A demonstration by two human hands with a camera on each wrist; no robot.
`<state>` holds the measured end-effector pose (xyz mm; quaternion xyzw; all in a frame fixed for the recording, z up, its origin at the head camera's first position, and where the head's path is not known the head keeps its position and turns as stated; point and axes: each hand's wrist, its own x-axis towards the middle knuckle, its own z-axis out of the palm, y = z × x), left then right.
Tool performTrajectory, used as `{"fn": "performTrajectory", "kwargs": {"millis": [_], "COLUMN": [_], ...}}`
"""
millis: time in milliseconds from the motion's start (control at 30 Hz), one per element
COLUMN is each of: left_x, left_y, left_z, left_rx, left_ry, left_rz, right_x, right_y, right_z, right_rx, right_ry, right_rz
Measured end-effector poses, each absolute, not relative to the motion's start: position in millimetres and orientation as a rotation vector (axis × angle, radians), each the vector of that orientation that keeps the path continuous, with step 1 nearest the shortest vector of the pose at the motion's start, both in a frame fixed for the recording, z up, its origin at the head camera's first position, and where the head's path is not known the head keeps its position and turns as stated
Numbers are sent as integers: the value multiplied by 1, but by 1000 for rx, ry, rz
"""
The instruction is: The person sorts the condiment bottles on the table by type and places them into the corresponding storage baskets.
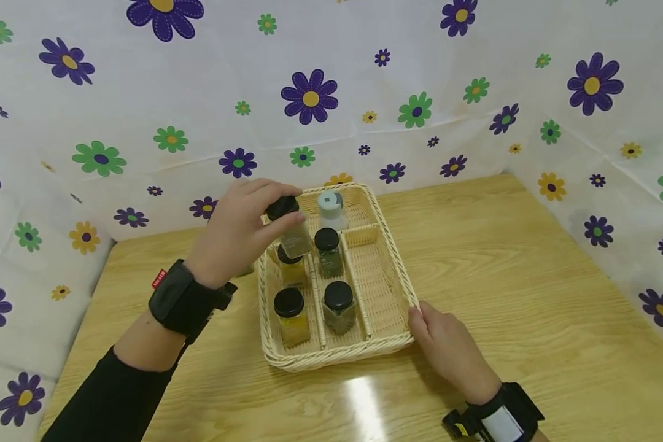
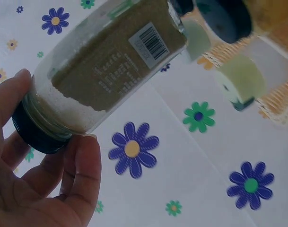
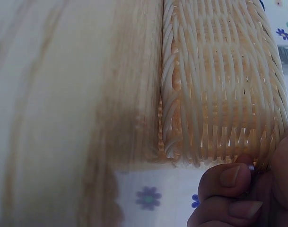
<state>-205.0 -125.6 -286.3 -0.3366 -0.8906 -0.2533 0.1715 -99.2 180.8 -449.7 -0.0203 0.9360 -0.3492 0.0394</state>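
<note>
My left hand (image 1: 234, 230) pinches a glass spice jar (image 1: 296, 241) by its black lid, above the back of the wicker basket's left column. In the left wrist view, the held jar (image 2: 110, 66) shows greyish-brown powder and a barcode label. My right hand (image 1: 450, 350) grips the front right corner of the basket (image 1: 393, 248). Below the held jar is a yellow spice jar (image 1: 291, 271), with another yellow jar (image 1: 293, 325) in front. The middle column has a green herb jar (image 1: 330, 258), a dark herb jar (image 1: 339, 313) and, at the back, a pale-capped bottle (image 1: 331, 209).
Woven dividers (image 1: 356, 285) split the basket. Just outside its left side, something small and greenish (image 1: 247, 270) on the wooden table (image 1: 503, 264) is mostly hidden by my left hand. Flower-printed cloth (image 1: 210, 73) hangs behind and at both sides.
</note>
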Motion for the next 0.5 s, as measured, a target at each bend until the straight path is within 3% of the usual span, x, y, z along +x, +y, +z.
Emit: {"fn": "performTrajectory", "kwargs": {"millis": [500], "left_x": [-234], "left_y": [-59], "left_z": [-290], "left_rx": [-1108], "left_ry": [-2596], "left_rz": [-717], "right_x": [-100], "right_y": [181], "right_z": [-454], "right_rx": [-75], "right_ry": [2885], "right_rz": [-1065]}}
